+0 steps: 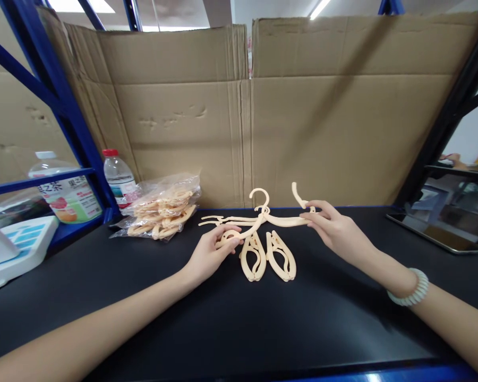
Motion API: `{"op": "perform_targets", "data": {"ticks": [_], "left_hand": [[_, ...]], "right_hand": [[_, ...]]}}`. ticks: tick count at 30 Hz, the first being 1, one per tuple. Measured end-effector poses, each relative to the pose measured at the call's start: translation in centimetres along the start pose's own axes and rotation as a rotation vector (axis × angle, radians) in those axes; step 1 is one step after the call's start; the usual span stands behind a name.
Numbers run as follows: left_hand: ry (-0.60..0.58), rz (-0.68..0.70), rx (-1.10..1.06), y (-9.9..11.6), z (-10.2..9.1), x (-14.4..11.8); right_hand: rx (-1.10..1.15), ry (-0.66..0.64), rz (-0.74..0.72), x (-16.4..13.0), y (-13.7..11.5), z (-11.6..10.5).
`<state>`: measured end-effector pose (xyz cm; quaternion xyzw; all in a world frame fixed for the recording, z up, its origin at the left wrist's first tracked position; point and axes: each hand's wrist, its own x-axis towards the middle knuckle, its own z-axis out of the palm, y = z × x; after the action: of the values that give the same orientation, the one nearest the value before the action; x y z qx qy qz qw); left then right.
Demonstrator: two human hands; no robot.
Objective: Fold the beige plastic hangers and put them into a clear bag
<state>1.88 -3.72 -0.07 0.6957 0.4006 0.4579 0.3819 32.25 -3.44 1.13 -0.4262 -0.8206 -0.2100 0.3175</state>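
Observation:
A cream plastic folding hanger (263, 216) with a hook on top lies spread above the black table (239, 318). My left hand (209, 254) pinches its left arm end, and my right hand (332, 228) grips its right arm end, where a second cream hook (298, 195) curves upward. Two cream clips (267, 255) lie on the table just under the hanger, between my hands. More cream hanger parts (219, 219) lie flat behind my left hand.
A clear plastic bag of cream hanger parts (161, 209) lies at the back left. Beside it stand a small water bottle (118, 178) and a large drink bottle (66, 191). Cardboard walls (302, 122) close the back. A white device (11, 246) sits far left, a tablet (438, 233) far right.

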Motion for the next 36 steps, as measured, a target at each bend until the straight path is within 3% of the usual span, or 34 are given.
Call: {"op": "perform_targets", "data": {"ticks": [6,14,18,24,28,31,36], "left_hand": [[0.025,-0.018,-0.055,0.6,0.2,-0.1],[0.186,-0.066,-0.334,-0.3,0.2,0.1],[0.208,-0.146,-0.516,0.1,0.8,-0.3],[0.140,-0.127,-0.551,0.9,1.8,-0.8],[0.056,-0.094,-0.485,0.8,2.1,-1.0],[-0.014,-0.098,-0.419,0.7,2.3,-1.2],[-0.051,-0.103,-0.373,0.8,2.4,-1.3]], "right_hand": [[0.674,0.021,0.368,0.3,-0.2,0.1],[1.090,-0.025,0.616,0.5,0.5,0.2],[1.327,-0.036,0.705,0.4,0.7,0.2],[1.429,0.039,0.750,0.6,0.5,0.3],[1.458,-0.005,0.757,0.7,-1.3,0.3],[1.448,-0.123,0.695,0.7,-3.0,0.2],[1.486,-0.485,0.440,0.3,-4.3,0.0]]}}
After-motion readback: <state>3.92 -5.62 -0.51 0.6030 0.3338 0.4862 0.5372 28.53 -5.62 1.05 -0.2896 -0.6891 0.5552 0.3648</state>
